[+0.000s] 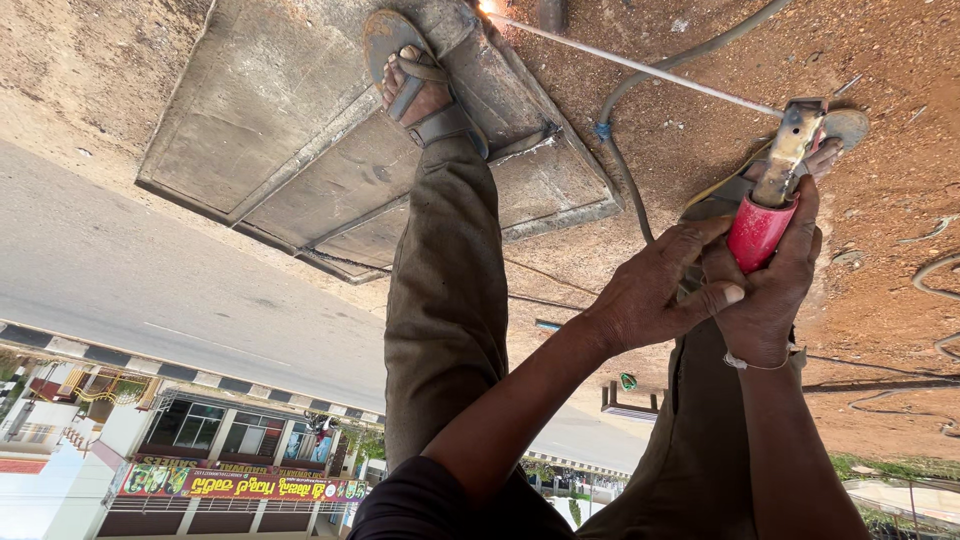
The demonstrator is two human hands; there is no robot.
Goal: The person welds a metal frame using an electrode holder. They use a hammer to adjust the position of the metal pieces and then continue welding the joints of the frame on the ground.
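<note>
The picture is upside down, so the ground is at the top. The person stands on sandy dirt and bends down.

The right hand (765, 285) is closed tight around the red handle of a welding rod holder (770, 205). The holder is near the right edge of the view, and its metal clamp end points at the dirt ground (880, 60). A thin welding rod (640, 68) runs from near the clamp toward a bright spark (487, 6) at the top edge. I cannot tell for sure if the rod sits in the clamp. The left hand (650, 290) is curled and presses against the right hand, with its thumb laid across it. It seems to steady the grip.

One foot in a sandal (415, 85) stands on a flat metal door frame (330, 150) lying on the ground. A grey cable (620, 150) snakes over the dirt beside it.

Here is what could go wrong. The hands are bare and the toes are open, so hot sparks could burn the skin. The rod is long and thin, so a small shake could pull its tip off the spot. The cable lies close to the feet and could trip the person.
</note>
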